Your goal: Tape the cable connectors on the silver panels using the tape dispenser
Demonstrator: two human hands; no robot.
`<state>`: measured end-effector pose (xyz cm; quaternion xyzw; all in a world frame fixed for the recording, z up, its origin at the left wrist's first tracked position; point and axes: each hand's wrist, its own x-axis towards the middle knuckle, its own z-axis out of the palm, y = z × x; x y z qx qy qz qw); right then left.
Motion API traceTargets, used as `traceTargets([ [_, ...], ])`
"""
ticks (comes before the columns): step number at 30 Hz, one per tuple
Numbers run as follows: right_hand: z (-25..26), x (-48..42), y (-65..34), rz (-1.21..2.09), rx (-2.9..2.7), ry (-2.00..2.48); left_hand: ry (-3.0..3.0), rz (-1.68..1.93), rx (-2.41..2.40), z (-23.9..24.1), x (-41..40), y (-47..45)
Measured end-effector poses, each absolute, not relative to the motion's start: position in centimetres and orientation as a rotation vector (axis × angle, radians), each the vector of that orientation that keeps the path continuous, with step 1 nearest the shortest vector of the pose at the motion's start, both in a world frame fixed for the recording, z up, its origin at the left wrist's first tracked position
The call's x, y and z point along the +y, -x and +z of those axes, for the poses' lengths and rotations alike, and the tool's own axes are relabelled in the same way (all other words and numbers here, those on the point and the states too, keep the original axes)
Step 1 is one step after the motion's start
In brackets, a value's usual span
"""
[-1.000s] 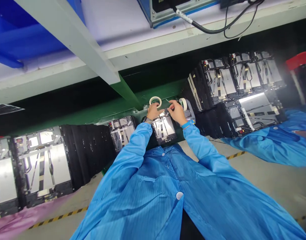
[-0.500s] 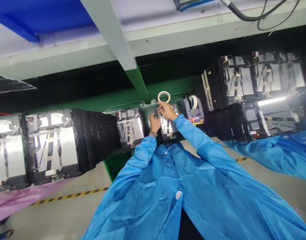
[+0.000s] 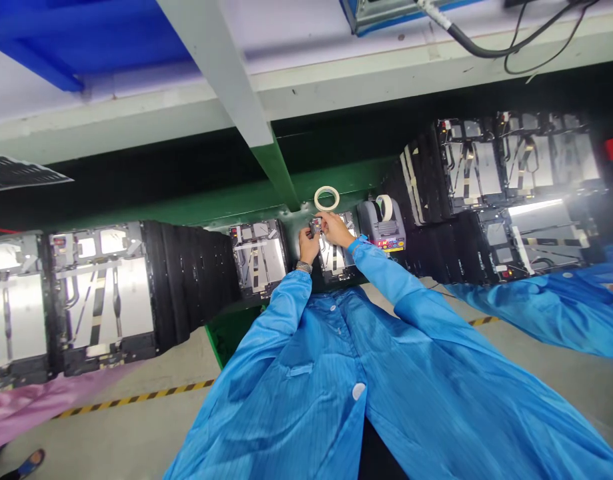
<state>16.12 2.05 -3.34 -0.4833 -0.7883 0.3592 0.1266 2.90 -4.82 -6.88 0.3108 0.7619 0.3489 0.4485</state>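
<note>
Both my hands meet over the far left corner of a black-framed panel unit (image 3: 339,257) on the green bench. My left hand (image 3: 309,245) is curled at that corner, fingers pinched. My right hand (image 3: 335,229) pinches beside it; a small piece seems to be between the fingertips, too small to name. A loose roll of pale tape (image 3: 327,197) lies just beyond my hands. A grey tape dispenser (image 3: 383,223) with its own roll stands to the right.
Another panel unit (image 3: 259,257) lies left of mine. Stacks of black trays with units (image 3: 86,293) fill the left; more units (image 3: 491,173) crowd the right. A co-worker's blue sleeve (image 3: 561,307) reaches in at right. A shelf beam (image 3: 226,73) hangs overhead.
My left hand came off the loose tape roll and dropped to the panel corner. My right hand moved left from the dispenser to join it. Since half a second ago, barely any movement.
</note>
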Motion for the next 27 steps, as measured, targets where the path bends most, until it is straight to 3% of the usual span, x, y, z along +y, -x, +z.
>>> traceTargets([
  [13,-3.0,-1.5,-16.0,1.105,-1.920,1.429,-0.770,0.868,1.875,-6.5,-4.5,-2.4],
  [21,-2.0,-5.3,-14.6,1.881,-0.466,1.222,-0.831,0.883,1.843,-5.7,-4.6,-2.2],
  [27,-1.7,-6.4,-13.7,2.033,-0.026,1.073,-0.906,0.908,1.839,-5.5,-4.7,-2.0],
])
